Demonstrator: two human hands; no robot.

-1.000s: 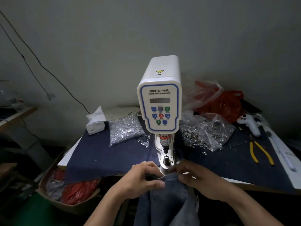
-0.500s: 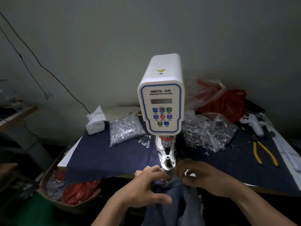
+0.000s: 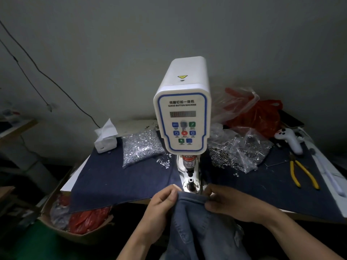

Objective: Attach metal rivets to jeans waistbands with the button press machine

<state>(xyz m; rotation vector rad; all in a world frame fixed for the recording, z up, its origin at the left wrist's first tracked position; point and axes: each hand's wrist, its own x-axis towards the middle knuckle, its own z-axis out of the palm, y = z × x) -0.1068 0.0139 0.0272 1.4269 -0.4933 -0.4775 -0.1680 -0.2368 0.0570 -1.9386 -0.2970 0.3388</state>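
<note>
A person's two bare hands hold up the top edge of a pair of faded blue denim jeans (image 3: 195, 222) at the near edge of a work table draped in dark navy cloth (image 3: 112, 177). The left hand (image 3: 161, 205) pinches the waistband between curled fingers and thumb on the left side. The right hand (image 3: 227, 203) grips it the same way on the right. The band is stretched fairly flat between them, just in front of the machine's base, and the rest of the jeans hangs down off the table.

Directly beyond the hands stands a tall white servo button press machine with a blue-outlined control panel (image 3: 183, 122). Its punch hangs above a small round metal lower die (image 3: 191, 180), and the gap between them looks empty. The waistband has not yet reached the die.

Left of the machine lies a clear plastic bag of small silvery rivet parts (image 3: 141, 147), with a few loose ones beside it. To the right are more clear bags of dark metal rings (image 3: 234, 154), and farther right a pair of yellow-handled pliers (image 3: 302, 173).

To do this step well, the band should probably be slid forward, kept taut and flat, until the chosen spot sits centred over the die. Fingertips should stay out to the sides, well away from the punch. Whether a rivet is already loaded cannot be seen.
</note>
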